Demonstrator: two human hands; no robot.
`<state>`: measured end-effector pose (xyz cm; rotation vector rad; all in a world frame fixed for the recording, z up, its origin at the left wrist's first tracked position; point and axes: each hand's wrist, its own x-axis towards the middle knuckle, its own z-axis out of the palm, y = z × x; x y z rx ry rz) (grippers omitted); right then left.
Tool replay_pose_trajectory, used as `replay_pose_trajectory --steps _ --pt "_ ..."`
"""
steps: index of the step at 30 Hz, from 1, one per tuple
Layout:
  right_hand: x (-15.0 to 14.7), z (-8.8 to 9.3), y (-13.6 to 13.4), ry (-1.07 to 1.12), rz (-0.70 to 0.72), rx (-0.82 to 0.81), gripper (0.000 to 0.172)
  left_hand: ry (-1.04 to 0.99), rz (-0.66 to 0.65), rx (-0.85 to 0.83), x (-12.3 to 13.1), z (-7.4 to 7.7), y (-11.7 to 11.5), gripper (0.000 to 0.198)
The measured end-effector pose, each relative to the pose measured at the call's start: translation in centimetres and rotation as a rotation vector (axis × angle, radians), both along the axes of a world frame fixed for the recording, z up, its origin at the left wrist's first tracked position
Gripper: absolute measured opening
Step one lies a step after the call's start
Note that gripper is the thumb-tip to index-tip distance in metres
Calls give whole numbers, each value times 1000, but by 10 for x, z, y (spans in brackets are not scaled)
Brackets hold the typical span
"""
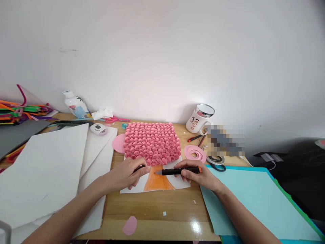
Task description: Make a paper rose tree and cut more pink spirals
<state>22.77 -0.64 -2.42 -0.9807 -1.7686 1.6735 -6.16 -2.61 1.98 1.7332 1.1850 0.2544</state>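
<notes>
Watch the marker [170, 171] in your right hand [199, 176]: its nib points left over the orange patch [157, 183], and whether it touches the paper is too small to tell. A wrist slip could run ink past the patch's edge, since the white sheet [133, 187] lies bare between the patch and your left grip and again beneath your right grip. The pink paper roses [152, 142] sit just beyond both grips, so a raised knuckle could flatten the nearest row, or a stray stroke could mark it. Your left hand [128, 173] lies over the sheet's left part; should it lift, the sheet might skid on the smooth surface [152, 210] under a stroke, and any wet ink could smear under your fingers. Your right grip is closed down to the barrel's width, thumb and fingers pinching the marker toward its orange end. Your left grip is curled about a small dark piece [138, 168], too little of it showing to name it. Just beyond the right grip lies the pink paper coil [187, 153], with the mug [194, 122] farther off; the teal paper [259, 200] runs beneath your right forearm.
</notes>
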Motion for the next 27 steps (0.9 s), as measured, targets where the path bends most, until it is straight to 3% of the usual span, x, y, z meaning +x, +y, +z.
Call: replay_pose_trajectory --steps 14,24,27 --pt "-12 -3 -13 -13 -96 -17 33 55 -15 39 1 2 -2 38" --pt "-16 4 -24 -56 -53 -56 34 62 -14 58 0 -1 -2 40" --pt "-16 4 -25 -52 -111 -7 34 66 -8 53 0 0 -3 40"
